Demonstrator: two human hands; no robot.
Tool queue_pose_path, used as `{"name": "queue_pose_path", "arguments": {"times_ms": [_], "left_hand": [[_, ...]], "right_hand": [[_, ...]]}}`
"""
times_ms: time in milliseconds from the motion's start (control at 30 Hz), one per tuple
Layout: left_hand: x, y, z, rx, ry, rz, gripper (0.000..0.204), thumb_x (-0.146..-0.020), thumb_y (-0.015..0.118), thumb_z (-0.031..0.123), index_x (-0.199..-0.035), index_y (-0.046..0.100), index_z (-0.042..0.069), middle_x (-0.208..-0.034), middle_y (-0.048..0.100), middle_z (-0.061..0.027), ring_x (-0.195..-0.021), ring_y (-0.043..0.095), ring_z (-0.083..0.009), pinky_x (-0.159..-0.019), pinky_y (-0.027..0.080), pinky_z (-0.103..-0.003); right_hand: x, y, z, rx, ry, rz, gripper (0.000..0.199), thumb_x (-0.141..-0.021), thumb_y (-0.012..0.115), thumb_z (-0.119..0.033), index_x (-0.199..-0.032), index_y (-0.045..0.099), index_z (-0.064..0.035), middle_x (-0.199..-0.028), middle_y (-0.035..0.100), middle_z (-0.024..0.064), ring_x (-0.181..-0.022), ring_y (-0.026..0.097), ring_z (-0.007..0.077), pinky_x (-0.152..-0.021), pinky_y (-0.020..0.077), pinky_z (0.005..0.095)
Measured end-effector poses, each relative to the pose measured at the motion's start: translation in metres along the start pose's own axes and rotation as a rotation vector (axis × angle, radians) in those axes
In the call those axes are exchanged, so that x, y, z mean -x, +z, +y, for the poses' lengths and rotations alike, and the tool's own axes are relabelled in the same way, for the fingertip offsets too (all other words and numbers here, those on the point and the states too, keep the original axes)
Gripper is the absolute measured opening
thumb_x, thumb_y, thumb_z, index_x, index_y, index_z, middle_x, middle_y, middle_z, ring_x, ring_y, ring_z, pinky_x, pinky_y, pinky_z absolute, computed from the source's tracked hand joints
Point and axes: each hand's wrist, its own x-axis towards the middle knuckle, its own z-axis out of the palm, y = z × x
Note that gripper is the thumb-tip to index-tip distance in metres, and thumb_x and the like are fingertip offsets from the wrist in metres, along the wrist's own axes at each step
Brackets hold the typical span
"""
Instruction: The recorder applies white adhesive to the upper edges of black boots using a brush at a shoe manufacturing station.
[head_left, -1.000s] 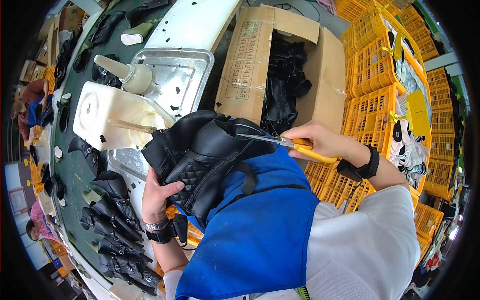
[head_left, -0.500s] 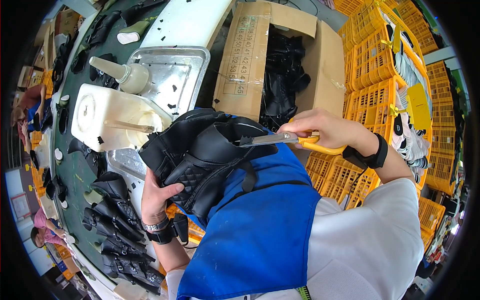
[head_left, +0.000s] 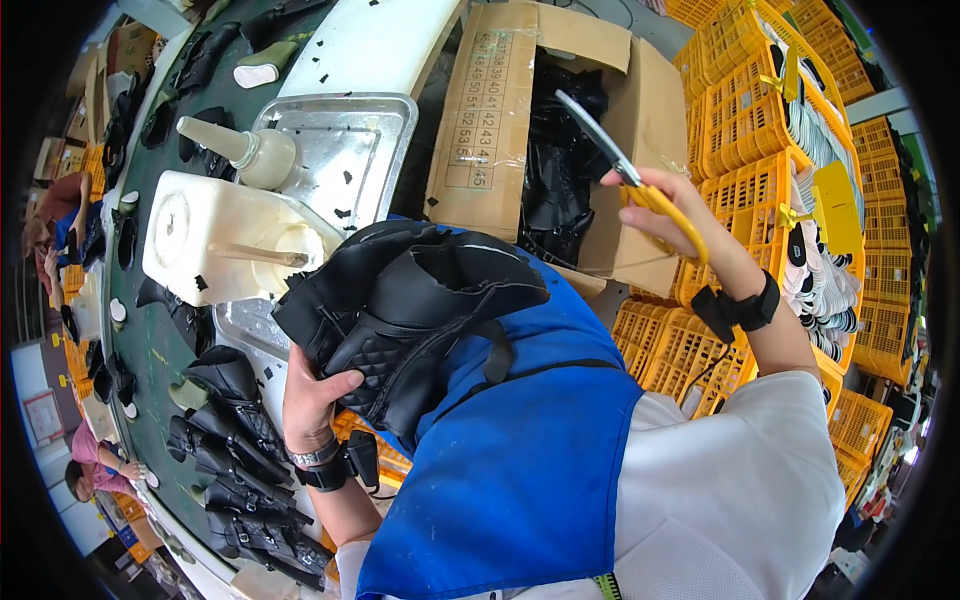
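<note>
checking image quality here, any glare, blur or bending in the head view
Head view: strong fisheye bending, the yellow crates and belt curve toward the black rim; bright glare on the metal tray; the boot and scissors in the right hand look sharp.

Green belt (head_left: 150,345) w/ boots (head_left: 235,455), jug (head_left: 215,240)

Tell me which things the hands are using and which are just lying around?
In use:
- black boot, held by the left hand
- yellow-handled scissors, raised in the right hand

Lying about:
- white jug
- metal tray
- cardboard box
- yellow crates
- other black boots
</note>
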Motion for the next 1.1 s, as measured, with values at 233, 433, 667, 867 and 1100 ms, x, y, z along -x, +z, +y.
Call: {"name": "queue_pose_path", "arguments": {"times_ms": [233,433,667,867,1100], "left_hand": [[0.009,0.004,0.021,-0.245,0.046,-0.112,0.086,-0.054,0.076,-0.007,-0.128,0.033,0.000,-0.121,0.048,-0.0096,-0.109,0.047,-0.0184,-0.094,0.038,-0.032],[0.011,0.024,0.040,-0.346,-0.046,-0.226,0.087,-0.056,0.074,-0.008,-0.131,0.030,-0.001,-0.121,0.047,-0.0082,-0.112,0.043,-0.0132,-0.096,0.035,-0.028],[0.008,0.027,0.041,-0.423,-0.030,-0.260,0.086,-0.057,0.076,-0.003,-0.130,0.031,-0.001,-0.121,0.047,-0.0082,-0.110,0.044,-0.0136,-0.095,0.036,-0.028],[0.008,0.025,0.038,-0.411,-0.012,-0.286,0.085,-0.059,0.074,-0.002,-0.131,0.028,-0.001,-0.121,0.046,-0.0095,-0.111,0.043,-0.0141,-0.097,0.034,-0.028],[0.007,0.026,0.037,-0.436,0.012,-0.308,0.088,-0.060,0.073,-0.001,-0.133,0.024,-0.001,-0.121,0.046,-0.0112,-0.111,0.045,-0.0161,-0.096,0.035,-0.029]], "right_hand": [[-0.011,-0.013,0.042,0.723,-0.115,0.095,0.043,-0.074,0.062,-0.003,-0.116,0.054,-0.0120,-0.075,0.052,0.0116,-0.068,0.054,0.0191,-0.060,0.0431,0.0287],[-0.024,0.016,-0.056,0.369,-0.432,-0.256,0.045,-0.074,0.061,0.002,-0.117,0.053,-0.0085,-0.077,0.050,0.0057,-0.063,0.049,0.0154,-0.055,0.0414,0.0272],[-0.042,0.027,-0.082,0.388,-0.469,-0.459,0.038,-0.075,0.062,-0.003,-0.112,0.057,-0.0109,-0.074,0.050,0.0062,-0.059,0.048,0.0173,-0.053,0.0411,0.0269],[-0.041,0.026,-0.094,0.363,-0.429,-0.485,0.041,-0.074,0.063,-0.002,-0.113,0.056,-0.0115,-0.079,0.054,0.0074,-0.062,0.051,0.0188,-0.056,0.0430,0.0275],[-0.034,0.030,-0.114,0.521,-0.428,-0.525,0.042,-0.073,0.063,-0.005,-0.114,0.055,-0.0120,-0.083,0.056,0.0095,-0.072,0.057,0.0258,-0.061,0.0457,0.0330]]}}
